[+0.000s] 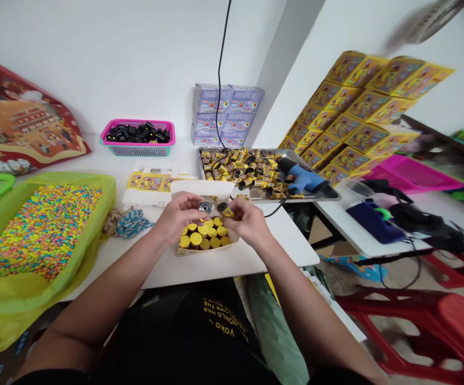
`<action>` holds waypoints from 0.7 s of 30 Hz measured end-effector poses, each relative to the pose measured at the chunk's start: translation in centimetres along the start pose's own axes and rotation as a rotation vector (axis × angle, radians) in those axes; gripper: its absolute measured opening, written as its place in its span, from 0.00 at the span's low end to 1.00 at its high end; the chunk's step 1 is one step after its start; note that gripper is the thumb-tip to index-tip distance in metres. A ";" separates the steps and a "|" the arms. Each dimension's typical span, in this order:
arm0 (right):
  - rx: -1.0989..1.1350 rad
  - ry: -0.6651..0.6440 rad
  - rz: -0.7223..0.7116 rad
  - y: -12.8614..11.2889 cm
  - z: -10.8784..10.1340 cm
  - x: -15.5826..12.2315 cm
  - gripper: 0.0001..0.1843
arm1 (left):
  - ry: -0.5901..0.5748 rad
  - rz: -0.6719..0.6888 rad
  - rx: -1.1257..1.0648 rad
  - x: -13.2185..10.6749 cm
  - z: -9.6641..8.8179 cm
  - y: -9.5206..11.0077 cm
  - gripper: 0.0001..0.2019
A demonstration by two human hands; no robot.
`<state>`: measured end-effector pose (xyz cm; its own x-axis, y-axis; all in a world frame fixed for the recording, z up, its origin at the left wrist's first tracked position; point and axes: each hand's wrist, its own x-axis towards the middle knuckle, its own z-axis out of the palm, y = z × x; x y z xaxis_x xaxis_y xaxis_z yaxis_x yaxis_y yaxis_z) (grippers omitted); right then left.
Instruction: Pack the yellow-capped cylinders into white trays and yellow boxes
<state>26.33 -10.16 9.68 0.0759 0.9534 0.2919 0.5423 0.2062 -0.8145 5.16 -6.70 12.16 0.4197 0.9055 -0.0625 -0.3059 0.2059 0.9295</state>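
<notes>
Above an open cardboard box [205, 250] of upright yellow-topped cylinders [195, 239], both hands are raised close together. My left hand [175, 218] is closed on a round silver-and-black metal piece [205, 207], pinched between thumb and fingers with its ringed face showing. In my right hand [248, 219] is a small yellow-and-black cylinder [226, 210], its dark end turned toward the metal piece. A narrow gap separates the two pieces. Behind the box, a metal tray [304, 195] carries many similar yellow-and-black cylinders [248, 168] and a blue heat gun [306, 177].
At left stands a green tub [109, 184] of colourful candies beside a blue-and-white cloth [132, 223]. A pink basket [137, 144] of black parts, purple boxes [227, 112] and stacked yellow boxes [348, 112] line the wall. A black cable [220, 69] hangs down; red stools [416, 315] stand right.
</notes>
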 end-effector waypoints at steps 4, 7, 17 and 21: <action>-0.785 -0.179 -0.134 -1.4 0.7 0.2 0.16 | -0.006 0.104 0.130 -0.7 -1.0 0.1 0.21; -1.076 -0.375 -0.225 -2.9 1.4 0.9 0.16 | -0.001 0.126 0.178 -1.2 -1.9 0.1 0.21; -0.704 -0.341 -0.380 -1.1 1.2 2.3 0.17 | 0.036 0.430 0.823 -1.3 -2.3 -1.3 0.19; -0.151 -0.130 -0.227 0.3 -0.4 1.3 0.08 | -0.049 0.573 1.109 -0.2 -0.4 -1.3 0.18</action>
<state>26.95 -8.96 10.07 -0.1642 0.9089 0.3833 0.6521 0.3916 -0.6492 5.10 -7.01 10.77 0.5028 0.7417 0.4440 0.4192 -0.6584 0.6251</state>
